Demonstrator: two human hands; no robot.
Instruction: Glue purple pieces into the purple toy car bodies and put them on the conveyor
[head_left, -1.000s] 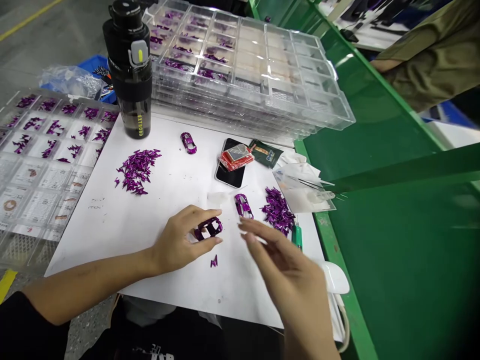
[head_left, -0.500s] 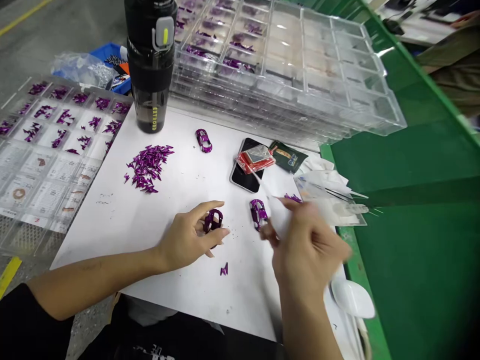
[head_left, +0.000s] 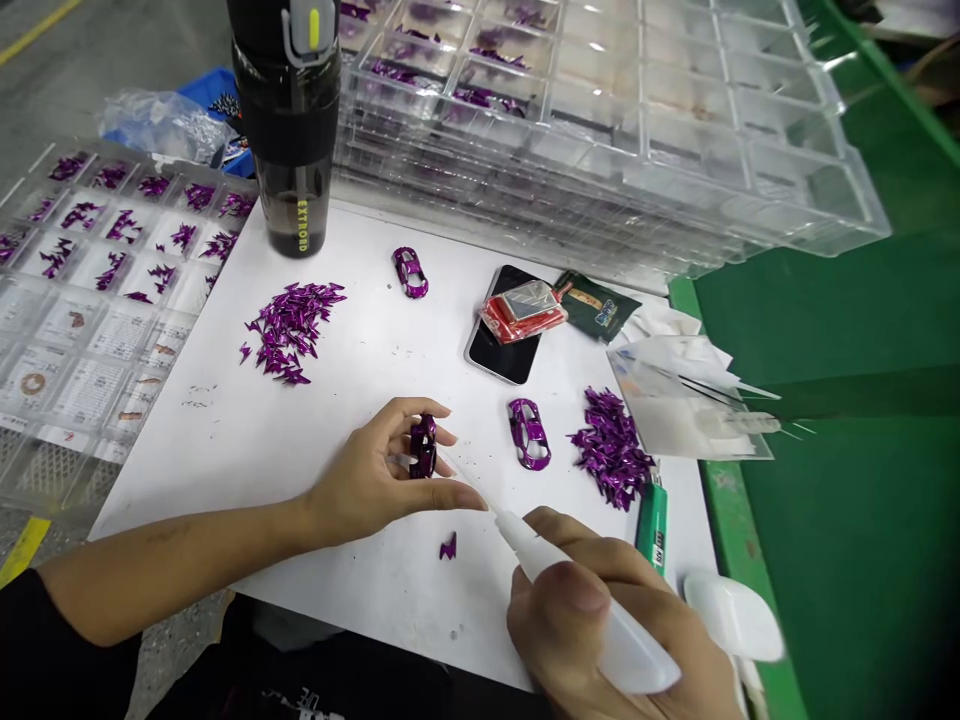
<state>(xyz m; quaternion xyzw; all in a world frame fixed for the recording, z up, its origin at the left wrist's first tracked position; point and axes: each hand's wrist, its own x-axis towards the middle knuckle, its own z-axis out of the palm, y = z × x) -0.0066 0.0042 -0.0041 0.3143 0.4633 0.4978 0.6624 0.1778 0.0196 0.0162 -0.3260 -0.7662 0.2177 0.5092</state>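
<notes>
A small, shiny purple car-shaped shell [head_left: 424,446] sits up on its edge above the white tabletop [head_left: 225,440], and the left hand [head_left: 367,470] has it pinched between thumb and fingers! In comes the right hand [head_left: 600,620], wrapped firmly round a translucent white squeeze bottle [head_left: 637,650], its fine nozzle aimed at the shell; whether the tip touches, I can't tell. Just below, one loose jagged purple piece [head_left: 448,546] on the white surface. To the right, a second purple car shell [head_left: 533,430], then a heap of spiky purple pieces [head_left: 611,445] with a green-handled tool [head_left: 651,525] beside it. Farther back, a third purple car shell [head_left: 411,272], and a red plastic-wrapped packet [head_left: 523,311] resting on a black phone [head_left: 506,352]. Over at left, another purple heap [head_left: 292,330], a tall black drinking bottle [head_left: 289,130] standing behind it!
</notes>
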